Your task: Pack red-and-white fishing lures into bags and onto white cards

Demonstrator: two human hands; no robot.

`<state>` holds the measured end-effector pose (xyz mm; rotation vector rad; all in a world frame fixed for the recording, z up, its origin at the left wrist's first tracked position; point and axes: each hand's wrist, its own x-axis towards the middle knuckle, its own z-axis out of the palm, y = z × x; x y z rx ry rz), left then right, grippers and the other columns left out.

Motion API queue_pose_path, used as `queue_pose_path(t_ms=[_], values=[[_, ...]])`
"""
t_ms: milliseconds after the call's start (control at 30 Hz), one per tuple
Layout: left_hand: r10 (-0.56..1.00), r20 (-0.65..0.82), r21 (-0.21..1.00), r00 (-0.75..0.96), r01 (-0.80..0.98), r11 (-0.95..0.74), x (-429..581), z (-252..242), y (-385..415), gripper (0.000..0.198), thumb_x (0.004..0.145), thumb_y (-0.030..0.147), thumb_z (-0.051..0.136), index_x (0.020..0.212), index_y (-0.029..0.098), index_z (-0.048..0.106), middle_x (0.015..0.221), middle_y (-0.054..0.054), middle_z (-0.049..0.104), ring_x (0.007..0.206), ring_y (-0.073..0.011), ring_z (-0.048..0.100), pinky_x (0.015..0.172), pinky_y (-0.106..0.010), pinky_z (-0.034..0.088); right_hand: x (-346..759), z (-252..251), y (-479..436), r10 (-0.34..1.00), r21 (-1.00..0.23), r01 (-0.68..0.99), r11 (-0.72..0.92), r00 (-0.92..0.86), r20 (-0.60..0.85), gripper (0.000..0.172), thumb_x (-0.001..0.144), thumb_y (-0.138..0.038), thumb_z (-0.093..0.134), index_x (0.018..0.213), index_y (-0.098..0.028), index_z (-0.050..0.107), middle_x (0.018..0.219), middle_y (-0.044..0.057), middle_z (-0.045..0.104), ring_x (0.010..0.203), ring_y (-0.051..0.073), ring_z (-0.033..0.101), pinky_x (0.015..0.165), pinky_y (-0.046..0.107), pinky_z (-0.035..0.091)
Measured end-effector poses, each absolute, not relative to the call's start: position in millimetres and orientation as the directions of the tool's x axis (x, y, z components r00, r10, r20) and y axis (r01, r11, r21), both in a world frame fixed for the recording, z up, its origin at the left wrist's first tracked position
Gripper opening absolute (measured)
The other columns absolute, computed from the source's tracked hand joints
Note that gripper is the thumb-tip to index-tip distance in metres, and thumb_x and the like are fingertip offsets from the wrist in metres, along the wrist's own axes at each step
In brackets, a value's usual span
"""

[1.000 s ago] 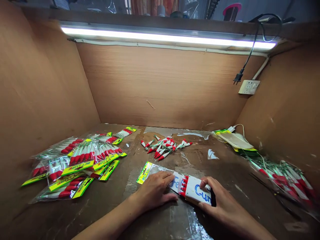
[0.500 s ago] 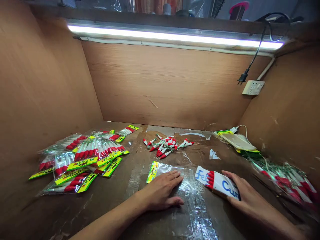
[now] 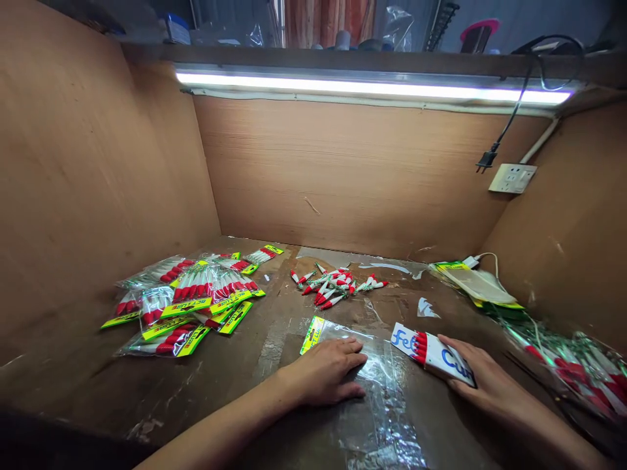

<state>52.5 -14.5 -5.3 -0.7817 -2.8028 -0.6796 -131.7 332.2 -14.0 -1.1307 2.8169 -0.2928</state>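
Observation:
My left hand lies flat, fingers stretched out, on a clear plastic bag with a yellow printed header at its far left end. To the right, my right hand grips a white holder with blue handwriting on it. Several red lure tips show in a row at a gap in the holder; the rest of those lures is hidden. Beyond both hands lies a loose pile of red and white fishing lures.
Filled lure packets are heaped at the left. At the right lie a stack of flat bags and a heap of lures. A black plug hangs near a wall socket. Wooden panels enclose the bench, under a tube light.
The camera has turned slightly left and up, so everything sits farther right in the picture. Both hands keep nearly the same places relative to the bag and the holder.

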Motion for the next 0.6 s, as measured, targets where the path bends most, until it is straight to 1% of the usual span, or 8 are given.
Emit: queue_pose_path(t_ms=[167,233,300,400,433,500,567,600], values=[[0.46,0.271,0.37,-0.845,0.533,0.761,54,-6,-14,0.051,0.092,0.034,0.078,0.133,0.021,0.05,0.135,-0.012,0.044,0.125,-0.0345,0.041,0.111,-0.043,0.034,-131,-14,332,-0.698,-0.185,-0.686,0.704,-0.716,0.0,0.075,0.086,-0.048,0.047,0.151,-0.012,0.035,0.15,0.012,0.037,0.136,0.028,0.038,0.115,0.04,0.032],[0.488,0.275,0.359,-0.828,0.56,0.747,53,-9,-13,0.052,0.094,0.029,0.076,0.136,0.022,0.047,0.138,-0.01,0.042,0.127,-0.0313,0.039,0.114,-0.041,0.031,-135,-23,335,-0.702,-0.16,-0.693,0.702,-0.712,0.007,0.075,0.088,-0.051,0.044,0.151,-0.011,0.034,0.153,0.012,0.034,0.139,0.028,0.035,0.117,0.041,0.029],[0.537,0.271,0.335,-0.799,0.601,0.725,53,-8,-11,0.059,0.095,0.026,0.075,0.142,0.022,0.039,0.142,-0.01,0.036,0.131,-0.0286,0.034,0.117,-0.04,0.026,-143,-34,339,-0.7,-0.132,-0.696,0.706,-0.714,0.022,0.076,0.09,-0.051,0.042,0.152,-0.009,0.03,0.155,0.013,0.029,0.142,0.029,0.03,0.118,0.044,0.027],[0.559,0.29,0.287,-0.777,0.628,0.723,59,7,-9,0.067,0.097,0.028,0.073,0.147,0.02,0.03,0.148,-0.011,0.025,0.136,-0.0293,0.025,0.118,-0.044,0.022,-145,-32,338,-0.706,-0.097,-0.721,0.686,-0.692,0.15,0.078,0.09,-0.047,0.043,0.154,-0.007,0.023,0.157,0.015,0.024,0.145,0.031,0.024,0.117,0.048,0.027],[0.526,0.328,0.278,-0.784,0.613,0.74,64,18,-9,0.059,0.099,0.026,0.067,0.146,0.02,0.032,0.149,-0.01,0.024,0.136,-0.0297,0.024,0.118,-0.046,0.023,-141,-22,336,-0.711,-0.091,-0.739,0.667,-0.668,0.218,0.077,0.09,-0.046,0.043,0.154,-0.007,0.022,0.157,0.015,0.023,0.145,0.031,0.023,0.117,0.049,0.028],[0.37,0.465,0.326,-0.804,0.544,0.773,81,45,-12,0.04,0.105,0.022,0.049,0.143,0.022,0.038,0.147,-0.007,0.027,0.135,-0.0281,0.027,0.117,-0.048,0.026,-124,15,329,-0.715,-0.1,-0.784,0.613,-0.604,0.353,0.07,0.094,-0.044,0.041,0.154,-0.011,0.023,0.157,0.013,0.025,0.145,0.028,0.025,0.118,0.045,0.029],[0.155,0.598,0.429,-0.787,0.477,0.767,106,75,-18,0.033,0.108,0.028,0.042,0.141,0.023,0.043,0.142,-0.006,0.037,0.131,-0.0265,0.035,0.114,-0.045,0.034,-100,65,321,-0.689,-0.106,-0.793,0.6,-0.58,0.434,0.065,0.096,-0.045,0.042,0.154,-0.021,0.024,0.156,0.007,0.029,0.142,0.025,0.032,0.117,0.043,0.031],[0.04,0.662,0.452,-0.748,0.442,0.775,120,88,-22,0.031,0.109,0.033,0.042,0.138,0.024,0.046,0.138,-0.005,0.042,0.127,-0.0268,0.041,0.112,-0.044,0.037,-88,90,319,-0.655,-0.146,-0.78,0.609,-0.598,0.462,0.067,0.095,-0.048,0.044,0.155,-0.027,0.021,0.156,0.003,0.03,0.141,0.025,0.034,0.115,0.042,0.035]])
